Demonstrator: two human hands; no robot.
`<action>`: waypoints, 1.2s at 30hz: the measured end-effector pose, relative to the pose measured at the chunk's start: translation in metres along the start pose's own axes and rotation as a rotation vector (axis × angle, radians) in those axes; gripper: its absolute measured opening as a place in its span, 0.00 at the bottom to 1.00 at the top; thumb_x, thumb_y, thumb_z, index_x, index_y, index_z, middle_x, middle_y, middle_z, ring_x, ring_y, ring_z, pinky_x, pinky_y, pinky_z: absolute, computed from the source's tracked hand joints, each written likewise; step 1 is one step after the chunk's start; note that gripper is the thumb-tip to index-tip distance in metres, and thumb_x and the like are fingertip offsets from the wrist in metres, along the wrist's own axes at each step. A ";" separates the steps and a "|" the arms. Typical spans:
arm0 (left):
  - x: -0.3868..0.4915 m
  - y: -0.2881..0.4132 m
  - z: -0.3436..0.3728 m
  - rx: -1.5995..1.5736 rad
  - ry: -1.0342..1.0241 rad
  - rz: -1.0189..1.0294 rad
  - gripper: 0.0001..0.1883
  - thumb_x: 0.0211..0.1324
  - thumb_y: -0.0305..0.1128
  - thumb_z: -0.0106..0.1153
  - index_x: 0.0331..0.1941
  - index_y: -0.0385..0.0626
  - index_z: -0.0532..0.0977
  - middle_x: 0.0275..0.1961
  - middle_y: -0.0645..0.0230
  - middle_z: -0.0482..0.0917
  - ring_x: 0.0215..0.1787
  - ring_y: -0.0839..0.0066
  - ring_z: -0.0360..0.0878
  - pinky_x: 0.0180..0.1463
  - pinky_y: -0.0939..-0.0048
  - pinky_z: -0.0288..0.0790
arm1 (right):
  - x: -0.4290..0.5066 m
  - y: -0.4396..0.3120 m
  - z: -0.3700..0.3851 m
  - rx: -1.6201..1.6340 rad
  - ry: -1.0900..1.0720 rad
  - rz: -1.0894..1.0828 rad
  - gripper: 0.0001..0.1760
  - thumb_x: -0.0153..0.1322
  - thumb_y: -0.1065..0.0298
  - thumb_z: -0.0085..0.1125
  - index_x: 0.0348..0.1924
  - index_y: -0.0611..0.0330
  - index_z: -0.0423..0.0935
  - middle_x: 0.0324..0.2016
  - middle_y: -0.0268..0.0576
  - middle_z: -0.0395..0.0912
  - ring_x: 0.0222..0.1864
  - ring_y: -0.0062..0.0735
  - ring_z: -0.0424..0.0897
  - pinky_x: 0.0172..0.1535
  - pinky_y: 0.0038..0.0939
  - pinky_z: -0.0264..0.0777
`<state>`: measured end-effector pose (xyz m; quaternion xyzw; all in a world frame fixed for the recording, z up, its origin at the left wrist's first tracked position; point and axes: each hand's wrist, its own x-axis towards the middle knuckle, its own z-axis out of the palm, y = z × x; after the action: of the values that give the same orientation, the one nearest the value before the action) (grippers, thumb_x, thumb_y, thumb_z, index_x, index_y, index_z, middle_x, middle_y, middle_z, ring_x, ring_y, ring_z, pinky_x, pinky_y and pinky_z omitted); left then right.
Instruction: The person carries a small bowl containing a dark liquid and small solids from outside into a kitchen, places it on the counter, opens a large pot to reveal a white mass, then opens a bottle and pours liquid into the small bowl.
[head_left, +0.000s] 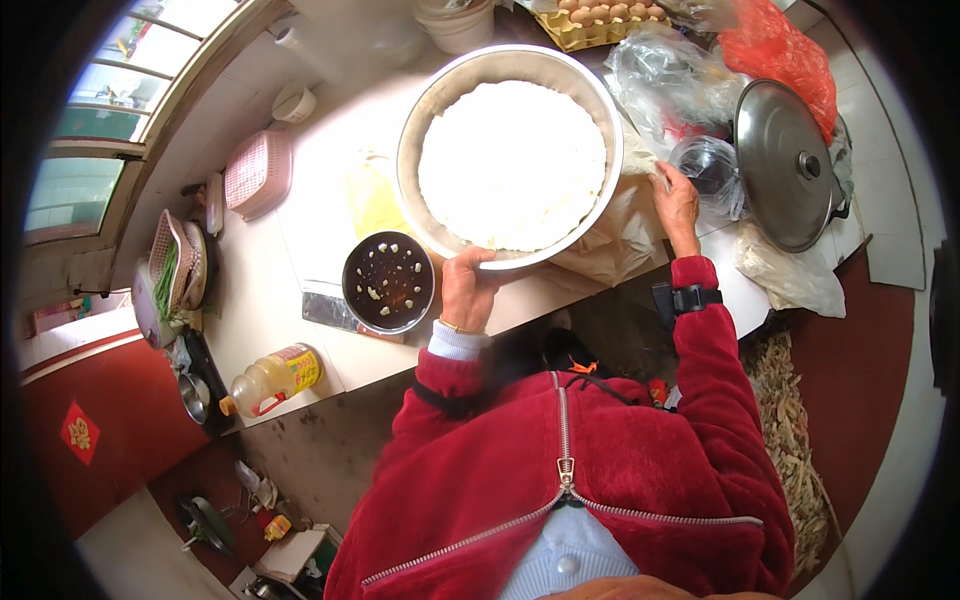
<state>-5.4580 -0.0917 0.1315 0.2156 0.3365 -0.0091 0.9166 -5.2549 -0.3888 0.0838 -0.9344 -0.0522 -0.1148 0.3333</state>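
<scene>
A large metal basin (415, 161) holds a white, overexposed mass that looks like dough. My left hand (469, 289) grips its near rim, thumb over the edge. To the basin's right, my right hand (676, 202) pinches the edge of a pale, crumpled cloth or sack (615, 236), which lies partly beneath the basin. Left of my left hand, a dark round pan (388, 281) has small whitish lumps scattered in it. It overlaps a cleaver (330, 306) lying on the white counter.
A plastic oil bottle (277, 379) lies at the counter's left front. Pink baskets (259, 172) stand behind it. Clear plastic bags (667, 82), a metal lid (784, 165) and a red bag (784, 56) are at right. An egg tray (600, 26) sits at the back.
</scene>
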 end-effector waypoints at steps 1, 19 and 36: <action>-0.001 -0.003 -0.001 0.015 -0.008 0.005 0.18 0.50 0.17 0.49 0.48 0.26 0.70 0.52 0.46 0.78 0.55 0.49 0.78 0.63 0.42 0.72 | 0.001 -0.009 -0.012 -0.051 0.029 -0.041 0.15 0.66 0.62 0.67 0.44 0.55 0.84 0.38 0.51 0.83 0.39 0.46 0.83 0.44 0.38 0.74; -0.007 -0.029 0.015 0.213 -0.008 0.092 0.14 0.51 0.18 0.50 0.44 0.27 0.74 0.43 0.54 0.81 0.42 0.61 0.84 0.44 0.60 0.82 | -0.004 -0.110 -0.064 -0.342 -0.203 -0.481 0.03 0.59 0.70 0.70 0.26 0.55 0.86 0.67 0.44 0.66 0.70 0.51 0.60 0.63 0.49 0.63; -0.027 -0.028 0.036 0.267 0.041 0.133 0.15 0.50 0.17 0.51 0.44 0.32 0.73 0.37 0.63 0.80 0.33 0.71 0.81 0.34 0.69 0.80 | -0.010 -0.104 -0.061 -0.396 -0.254 -0.532 0.01 0.58 0.71 0.67 0.23 0.56 0.84 0.69 0.40 0.65 0.72 0.51 0.57 0.65 0.49 0.59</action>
<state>-5.4612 -0.1352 0.1619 0.3575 0.3361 0.0113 0.8713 -5.2941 -0.3476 0.1909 -0.9413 -0.3117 -0.0883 0.0951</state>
